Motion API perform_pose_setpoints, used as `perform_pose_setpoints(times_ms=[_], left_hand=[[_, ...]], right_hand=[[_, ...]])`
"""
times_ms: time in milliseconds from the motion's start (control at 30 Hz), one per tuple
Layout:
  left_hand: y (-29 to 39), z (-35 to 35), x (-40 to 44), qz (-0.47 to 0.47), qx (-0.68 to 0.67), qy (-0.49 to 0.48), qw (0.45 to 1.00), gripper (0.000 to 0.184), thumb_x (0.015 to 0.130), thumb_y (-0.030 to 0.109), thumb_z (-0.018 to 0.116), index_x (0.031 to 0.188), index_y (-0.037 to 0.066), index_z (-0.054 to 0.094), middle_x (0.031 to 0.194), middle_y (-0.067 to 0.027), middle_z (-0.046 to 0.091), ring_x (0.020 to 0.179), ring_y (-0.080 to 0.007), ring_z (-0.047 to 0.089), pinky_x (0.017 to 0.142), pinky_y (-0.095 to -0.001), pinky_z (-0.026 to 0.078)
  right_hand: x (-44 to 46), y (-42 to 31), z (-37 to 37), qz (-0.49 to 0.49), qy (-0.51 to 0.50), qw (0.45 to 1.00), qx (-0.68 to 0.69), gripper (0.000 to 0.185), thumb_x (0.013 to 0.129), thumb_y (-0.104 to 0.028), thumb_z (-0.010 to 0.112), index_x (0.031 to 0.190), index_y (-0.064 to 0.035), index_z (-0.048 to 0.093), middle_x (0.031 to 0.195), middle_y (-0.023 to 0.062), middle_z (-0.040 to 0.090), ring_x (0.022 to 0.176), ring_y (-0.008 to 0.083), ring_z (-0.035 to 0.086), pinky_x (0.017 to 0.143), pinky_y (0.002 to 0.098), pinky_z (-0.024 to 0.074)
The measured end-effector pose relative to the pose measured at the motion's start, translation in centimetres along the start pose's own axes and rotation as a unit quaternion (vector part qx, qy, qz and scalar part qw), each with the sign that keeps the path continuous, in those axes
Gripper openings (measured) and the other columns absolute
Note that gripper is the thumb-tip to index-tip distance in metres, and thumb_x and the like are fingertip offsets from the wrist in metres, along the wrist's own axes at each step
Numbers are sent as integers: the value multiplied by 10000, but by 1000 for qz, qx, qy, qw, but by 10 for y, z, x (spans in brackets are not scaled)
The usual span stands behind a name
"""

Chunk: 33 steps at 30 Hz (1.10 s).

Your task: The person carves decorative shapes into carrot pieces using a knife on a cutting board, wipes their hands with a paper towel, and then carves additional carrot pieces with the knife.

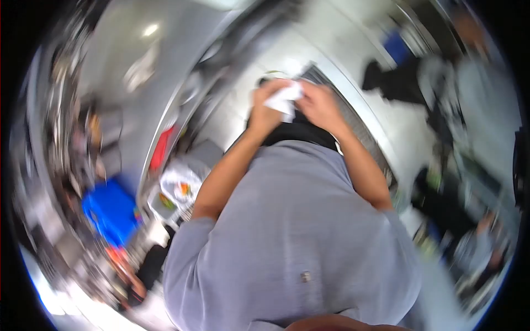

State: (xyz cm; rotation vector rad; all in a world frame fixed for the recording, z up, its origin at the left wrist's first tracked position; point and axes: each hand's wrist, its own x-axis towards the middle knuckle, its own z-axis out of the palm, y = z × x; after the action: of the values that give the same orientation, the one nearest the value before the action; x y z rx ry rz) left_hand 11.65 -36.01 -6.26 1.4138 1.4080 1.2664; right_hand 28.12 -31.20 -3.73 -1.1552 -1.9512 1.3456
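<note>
White sheet [284, 103] is held by left hand [266, 106] and right hand [320, 105], probably light, soft, limp, best pinched at edges.

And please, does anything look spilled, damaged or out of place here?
Nothing clearly looks spilled or damaged, though blur hides much. Slightly odd: a pale, seemingly crumpled item lies loose on the grey counter, away from the white piece in the hands.

Grey short-sleeved shirt [287, 215], small chest mark [306, 277], black garment [301, 132] below

Left hand [266, 107], right hand [320, 105], white scrap [286, 101] between
</note>
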Motion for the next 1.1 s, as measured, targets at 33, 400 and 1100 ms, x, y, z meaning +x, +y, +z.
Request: perform_pose_setpoints(times_ms=[33,400,1100], left_hand=[[-14,-13,2,9,32,-32,999,170,922,74,622,1037,-12,711,948,-124,719,856,-222,670,793,-336,528],[-206,-232,-259,-449,329,279,783,428,922,225,648,1301,38,579,1207,-204,625,1035,-367,609,930,-449,472],[-69,-186,242,49,350,259,899,253,928,71,689,1169,-8,686,985,-131,665,796,-262,617,715,-351,508]], right_hand=[[8,14,15,-27,11,999,-37,235,835,-12,613,1057,-59,673,878,236,666,808,433,655,670,485,507],[151,33,13,-17,-331,914,-234,411,943,-229,617,1302,-33,582,1110,232,676,993,430,646,857,494,507],[489,106,-83,-212,97,862,-449,327,951,-167,494,1252,-88,597,1055,214,648,1019,360,646,809,472,552]])
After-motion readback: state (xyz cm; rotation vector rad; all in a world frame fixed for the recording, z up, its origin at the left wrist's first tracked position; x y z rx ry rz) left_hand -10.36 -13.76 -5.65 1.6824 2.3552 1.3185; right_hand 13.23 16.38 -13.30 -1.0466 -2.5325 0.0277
